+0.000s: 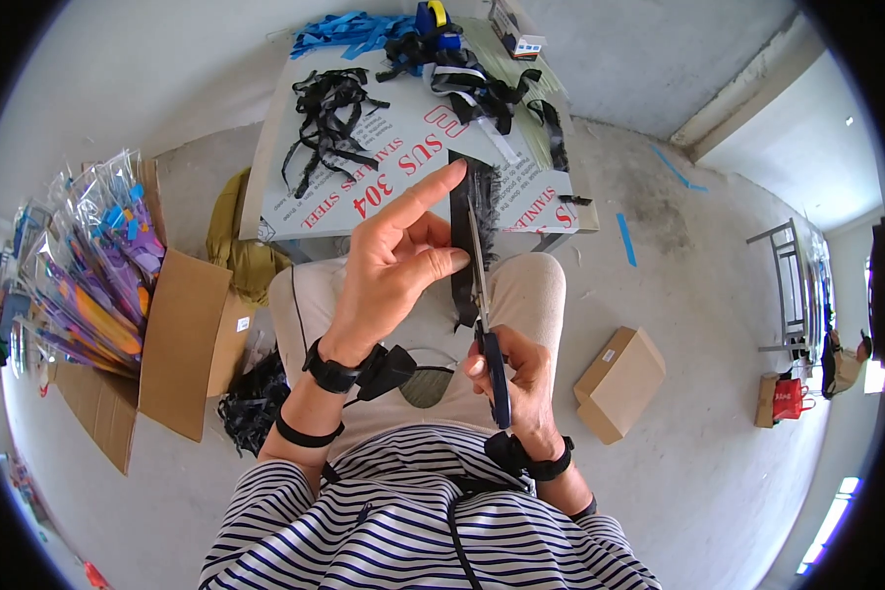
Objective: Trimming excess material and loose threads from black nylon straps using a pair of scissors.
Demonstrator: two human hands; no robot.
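Currently, the step in hand appears to be a lengthwise cut along a black strip (462,211). The strip lies in front of the person, its far end over the near part of the table (273,187) and its near end hanging past the edge, above the lap.

Right hand (526,379): fingers are closed around the handles of the scissors (489,339). The blades point away from the body, in line with the strip and overlapping it. Whether they are parted or pressed together cannot be told.

Left hand (393,265): index finger and thumb are spread apart, both tips at the strip's left side, the index near its far end. The other fingers are curled; whether they pinch the strip from beneath cannot be told.

Cut material: a heap of black strips (329,123) lies on the table beyond the left hand, with blue strips (354,34) at the far edge.

Next move, by judgement: keep the strip taut with the left hand, hold the blades parallel to its edge, and advance the cut in short strokes. Keep the left fingertips clear of the blade line.
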